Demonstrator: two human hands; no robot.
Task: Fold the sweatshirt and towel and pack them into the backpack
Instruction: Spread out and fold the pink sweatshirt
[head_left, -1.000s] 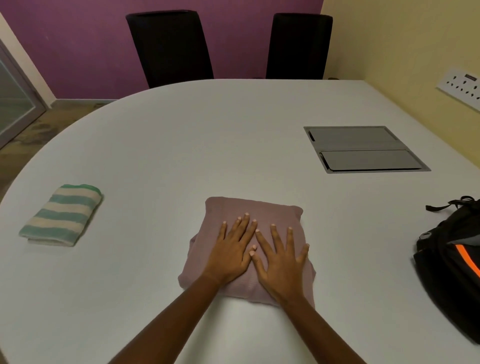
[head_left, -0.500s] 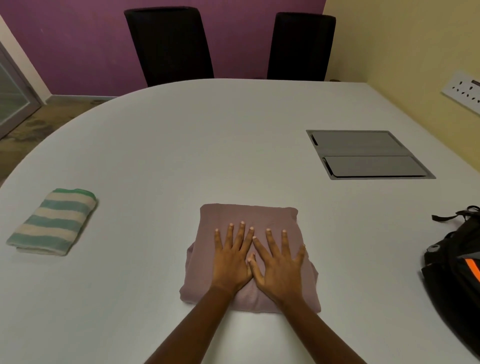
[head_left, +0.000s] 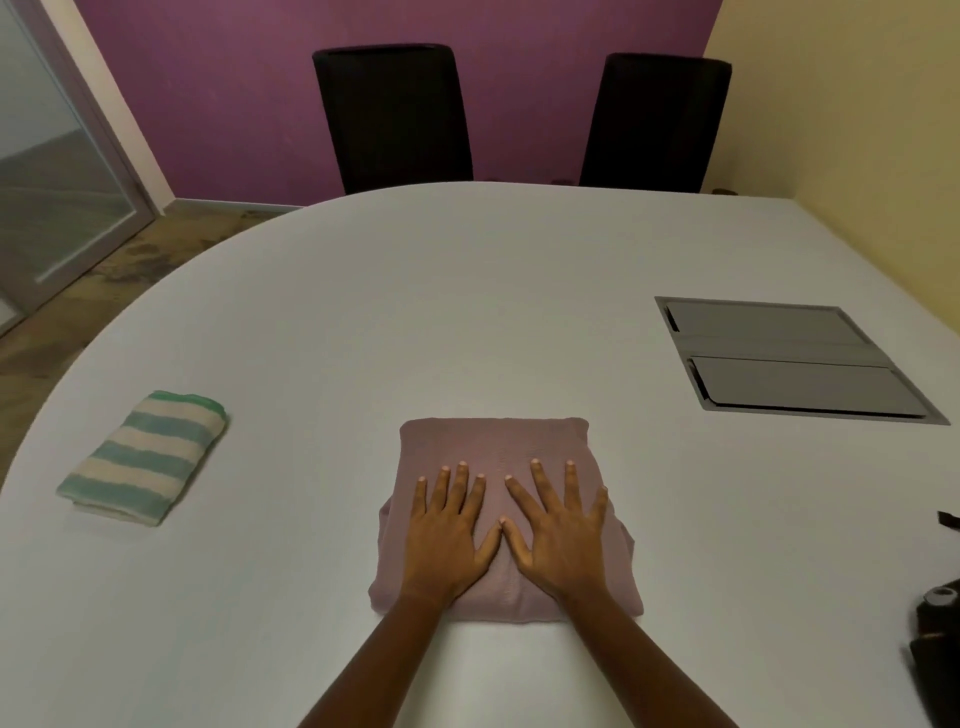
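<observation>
Hands rest flat on the folded mauve sweatshirt (head_left: 498, 457) in the head view — the left hand (head_left: 447, 540) and right hand (head_left: 558, 540) lie side by side, palms down, fingers stretched out and spread, gripping nothing, with the thumb tips touching between them. That sweatshirt sits on the white table (head_left: 415, 291), near its front edge and roughly central. Well apart to the left lies the towel (head_left: 143, 457), folded, with green and cream stripes. At the far right edge a small part of the black backpack (head_left: 935, 660) shows — mostly cut off. A grey hatch panel (head_left: 789, 358) is set into the tabletop on the right, and two black chairs (head_left: 395, 114) stand beyond.
</observation>
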